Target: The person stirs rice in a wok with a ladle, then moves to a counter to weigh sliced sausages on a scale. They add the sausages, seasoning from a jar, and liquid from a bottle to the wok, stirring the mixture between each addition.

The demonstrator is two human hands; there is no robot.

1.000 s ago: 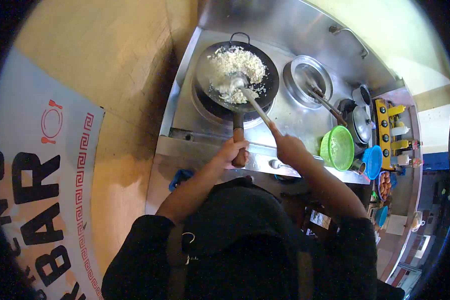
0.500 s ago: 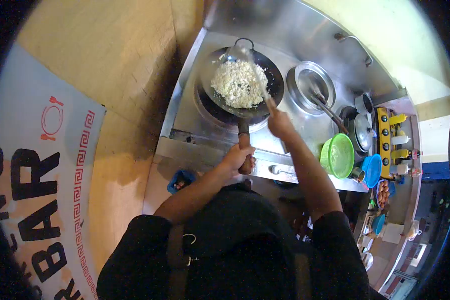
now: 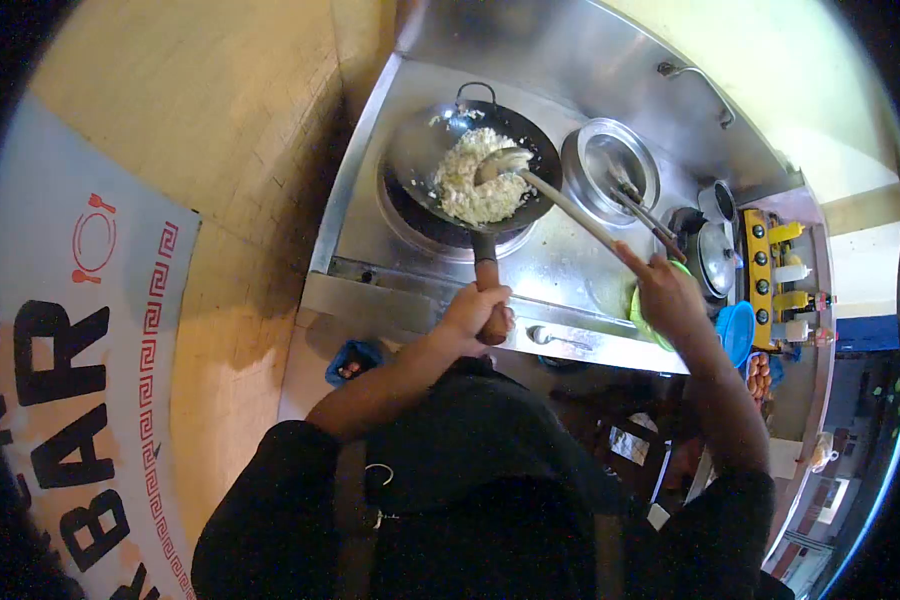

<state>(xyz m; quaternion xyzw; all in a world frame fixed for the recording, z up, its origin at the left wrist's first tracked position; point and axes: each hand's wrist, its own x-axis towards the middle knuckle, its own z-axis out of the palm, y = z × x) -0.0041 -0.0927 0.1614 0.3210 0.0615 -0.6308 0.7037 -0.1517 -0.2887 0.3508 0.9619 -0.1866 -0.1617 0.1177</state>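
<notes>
A dark wok point(image 3: 410, 165) rests over the burner, with white rice point(image 3: 470, 190) heaped in it. My left hand point(image 3: 478, 312) is closed round the wok's wooden handle point(image 3: 486, 275), at the wok's near side. In my right hand point(image 3: 670, 298), to the right of the wok, is the wooden end of a long ladle point(image 3: 575, 212). The ladle's bowl lies in the rice, near the middle of the wok. My right hand is above the near edge of a green basket point(image 3: 638, 318), which it and the forearm partly cover.
Right of the wok stands a metal pot point(image 3: 582, 165) with utensils in it. Farther right are a lidded pot point(image 3: 715, 260), a blue bowl point(image 3: 738, 335), a yellow rack point(image 3: 758, 260) with bottles and a tray of eggs point(image 3: 758, 375). A steel wall point(image 3: 570, 60) rises behind the stove.
My right hand has moved right and toward me with the ladle, whose bowl has come from the wok's far side to the middle of the rice. My left hand still holds the handle.
</notes>
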